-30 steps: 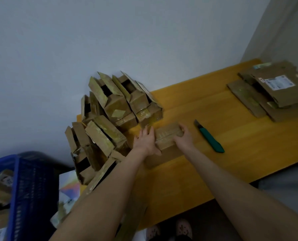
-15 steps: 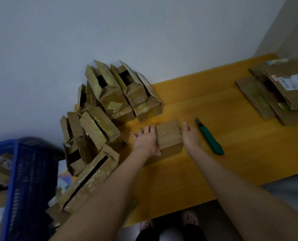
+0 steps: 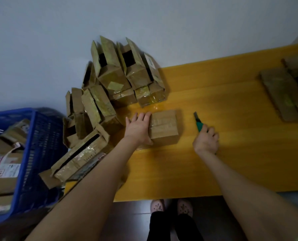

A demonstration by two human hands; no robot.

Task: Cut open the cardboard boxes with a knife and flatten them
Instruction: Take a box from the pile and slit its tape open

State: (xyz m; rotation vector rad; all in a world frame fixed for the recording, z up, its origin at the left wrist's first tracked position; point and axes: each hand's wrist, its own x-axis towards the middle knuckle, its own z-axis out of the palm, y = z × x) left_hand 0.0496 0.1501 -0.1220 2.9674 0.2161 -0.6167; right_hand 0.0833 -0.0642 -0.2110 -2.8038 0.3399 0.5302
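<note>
A small taped cardboard box [image 3: 164,129] sits closed on the yellow table [image 3: 214,162]. My left hand [image 3: 138,129] lies flat against the box's left side, fingers straight. To the right of the box my right hand [image 3: 206,140] curls around the green handle of the utility knife [image 3: 198,121]. The knife's blade end points away from me and lies on the table. A pile of cardboard boxes [image 3: 113,87] with open flaps stands at the table's left end, against the wall.
Flattened cardboard [image 3: 283,94] lies stacked at the table's far right. A blue plastic crate [image 3: 40,153] with cardboard and papers stands left of the table. The wall runs behind the table. My feet [image 3: 170,206] show below the front edge.
My right hand left the box's right side, moved right and took hold of the knife handle. My left hand stayed against the box.
</note>
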